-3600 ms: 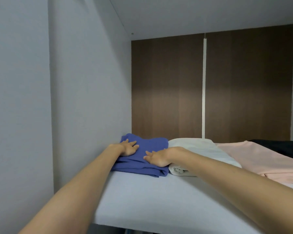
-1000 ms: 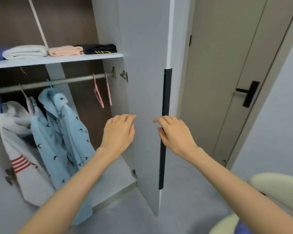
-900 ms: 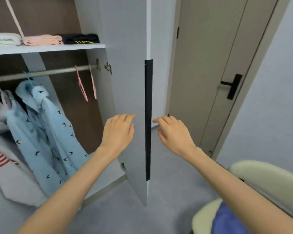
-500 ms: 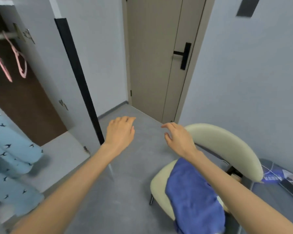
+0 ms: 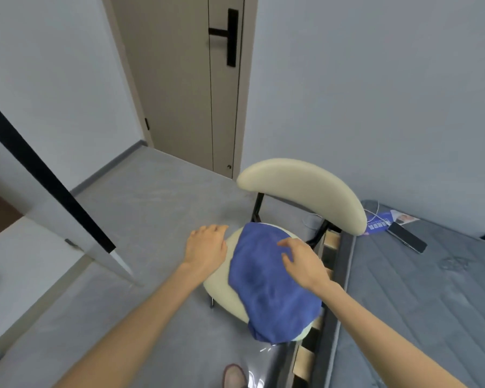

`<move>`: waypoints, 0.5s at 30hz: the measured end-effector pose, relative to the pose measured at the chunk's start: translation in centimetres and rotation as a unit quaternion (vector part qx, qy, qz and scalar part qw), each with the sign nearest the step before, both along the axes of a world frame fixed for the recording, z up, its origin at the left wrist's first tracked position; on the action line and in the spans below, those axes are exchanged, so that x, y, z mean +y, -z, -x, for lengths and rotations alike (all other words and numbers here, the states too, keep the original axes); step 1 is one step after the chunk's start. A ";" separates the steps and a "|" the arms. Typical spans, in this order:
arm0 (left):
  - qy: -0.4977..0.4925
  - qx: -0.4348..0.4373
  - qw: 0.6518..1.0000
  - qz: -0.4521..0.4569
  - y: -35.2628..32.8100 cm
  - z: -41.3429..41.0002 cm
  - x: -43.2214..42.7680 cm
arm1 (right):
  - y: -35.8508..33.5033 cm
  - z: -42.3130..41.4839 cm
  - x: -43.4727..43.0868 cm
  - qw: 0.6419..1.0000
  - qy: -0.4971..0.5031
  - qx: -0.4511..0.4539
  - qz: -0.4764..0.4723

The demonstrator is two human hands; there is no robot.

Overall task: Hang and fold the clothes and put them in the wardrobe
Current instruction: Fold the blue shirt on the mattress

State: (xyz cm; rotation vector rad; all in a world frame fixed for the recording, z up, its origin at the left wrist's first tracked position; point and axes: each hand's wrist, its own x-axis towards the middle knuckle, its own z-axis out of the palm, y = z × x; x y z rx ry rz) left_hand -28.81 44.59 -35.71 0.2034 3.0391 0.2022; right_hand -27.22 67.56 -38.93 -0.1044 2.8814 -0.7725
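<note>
View: head cam, looking fwd & down at both arms over a chair.
Blue garment (image 5: 266, 287): crumpled, not folded, lying on the chair seat; covers the seat's middle & right side, near end droops over the front rim.
Chair (image 5: 219, 289): cream padded seat & curved backrest (image 5: 303, 189), black frame; stands on the floor just beside the bed.
Left hand (image 5: 206, 246): palm down, fingers loosely bent & close together, holding nothing; over the seat's left rim, just beside the garment's left edge. Touching the seat or not: can't tell.
Right hand (image 5: 303, 260): palm down, fingers spread & slightly curled, over the garment's upper right part; nothing pinched. Contact w/ the cloth: can't tell, some blur.
Wardrobe door (image 5: 20, 191): white w/ a black strip (image 5: 45, 175) along its edge, standing open at left.
Room door (image 5: 179, 79): beige, shut, black lever handle (image 5: 230, 37); behind the chair.
Bed (image 5: 431, 289): grey quilted mattress at right, wooden slats showing along its near edge.
On bed: dark phone (image 5: 406, 240), printed leaflet (image 5: 381, 222), white cable (image 5: 375, 210), all near the backrest's right end.
Floor (image 5: 137, 219): grey; a shoe tip (image 5: 234, 376) at the bottom edge.
</note>
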 end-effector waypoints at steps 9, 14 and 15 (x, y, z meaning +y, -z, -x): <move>0.017 -0.011 1.000 -0.021 7.6 0.4 4.6 | 8.8 -1.2 3.8 0.999 -0.012 -0.045 -0.019; 0.013 -0.004 0.999 -0.039 15.4 0.7 7.4 | 16.3 -0.8 5.9 0.997 -0.056 -0.045 -0.041; 0.014 -0.003 0.999 -0.040 17.2 0.5 7.9 | 17.9 -0.8 6.3 0.996 -0.066 -0.046 -0.044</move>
